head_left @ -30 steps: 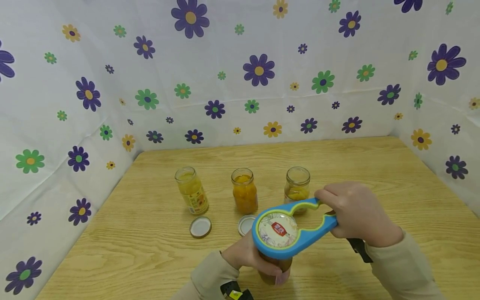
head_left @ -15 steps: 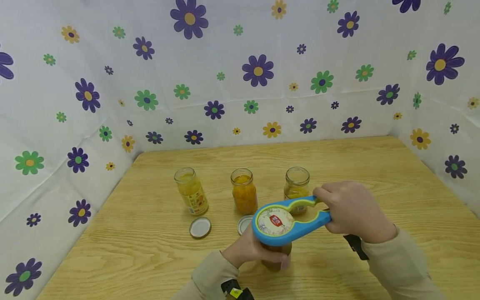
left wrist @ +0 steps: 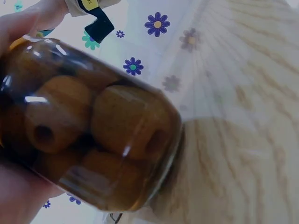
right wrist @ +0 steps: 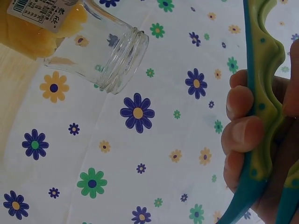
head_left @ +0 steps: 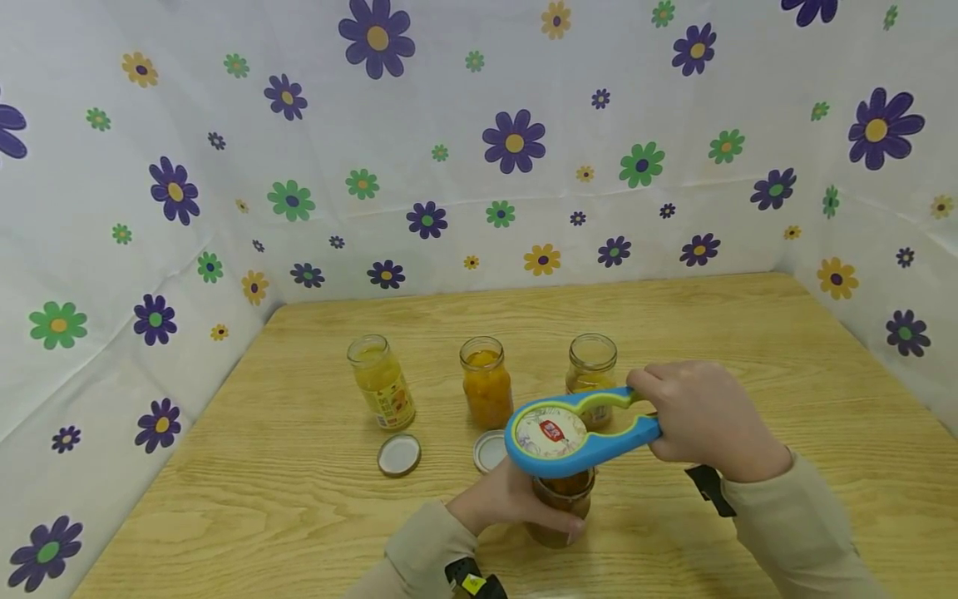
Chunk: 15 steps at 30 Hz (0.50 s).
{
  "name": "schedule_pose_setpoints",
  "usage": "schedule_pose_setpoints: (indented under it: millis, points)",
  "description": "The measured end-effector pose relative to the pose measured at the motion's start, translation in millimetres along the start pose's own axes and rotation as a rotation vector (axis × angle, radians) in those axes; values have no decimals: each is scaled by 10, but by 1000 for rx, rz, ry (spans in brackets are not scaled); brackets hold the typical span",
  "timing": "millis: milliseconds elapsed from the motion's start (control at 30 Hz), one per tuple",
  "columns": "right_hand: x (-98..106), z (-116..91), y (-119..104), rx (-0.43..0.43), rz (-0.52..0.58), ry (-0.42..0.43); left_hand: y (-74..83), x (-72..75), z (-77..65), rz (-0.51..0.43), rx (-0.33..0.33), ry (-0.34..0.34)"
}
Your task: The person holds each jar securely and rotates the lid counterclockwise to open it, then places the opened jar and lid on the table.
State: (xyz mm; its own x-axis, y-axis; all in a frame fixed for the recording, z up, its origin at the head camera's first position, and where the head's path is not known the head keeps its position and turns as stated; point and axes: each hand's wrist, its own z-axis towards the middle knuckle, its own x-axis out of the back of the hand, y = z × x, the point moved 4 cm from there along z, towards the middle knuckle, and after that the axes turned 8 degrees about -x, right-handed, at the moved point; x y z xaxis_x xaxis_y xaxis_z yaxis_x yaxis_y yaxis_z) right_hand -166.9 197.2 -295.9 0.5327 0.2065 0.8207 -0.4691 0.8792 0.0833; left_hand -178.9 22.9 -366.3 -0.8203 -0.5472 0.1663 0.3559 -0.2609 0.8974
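My left hand (head_left: pixel 505 499) grips a glass jar (head_left: pixel 561 507) of round brown fruit with dark holes, its contents large in the left wrist view. My right hand (head_left: pixel 703 420) holds both handles of a blue and lime-green jar opener (head_left: pixel 599 449). Inside the opener's ring sits a pale printed lid (head_left: pixel 552 433) with a red label. Lid and opener are off the jar, above its far side, and the jar's open glass rim shows beneath. In the right wrist view several fingers (right wrist: pixel 240 133) curl around one handle.
Three uncovered jars stand behind my hands: a yellow one (head_left: pixel 387 395), an orange one (head_left: pixel 488 391) and another yellow one (head_left: pixel 591 378), partly covered by the opener. Two loose lids lie near them, a left lid (head_left: pixel 400 455) and a middle lid (head_left: pixel 490 450). Flowered cloth (head_left: pixel 419 133) walls the wooden table (head_left: pixel 299 532).
The opener and the lid in it have tilted and risen away from me, off the jar. Its brown mouth now shows, hidden before. The left hand keeps its grip.
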Motion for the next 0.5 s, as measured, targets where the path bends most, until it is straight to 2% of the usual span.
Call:
schedule_pose_setpoints:
  millis: [167, 333, 500]
  points:
    - [-33, 6, 14, -27, -13, -33, -46, 1, -15, 40, 46, 17]
    - [-53, 9, 18, -36, -7, -58, -70, 6, -19, 30, 104, 47]
    - [-59, 9, 17, -36, -6, -75, -65, 18, -15, 34, 113, 40]
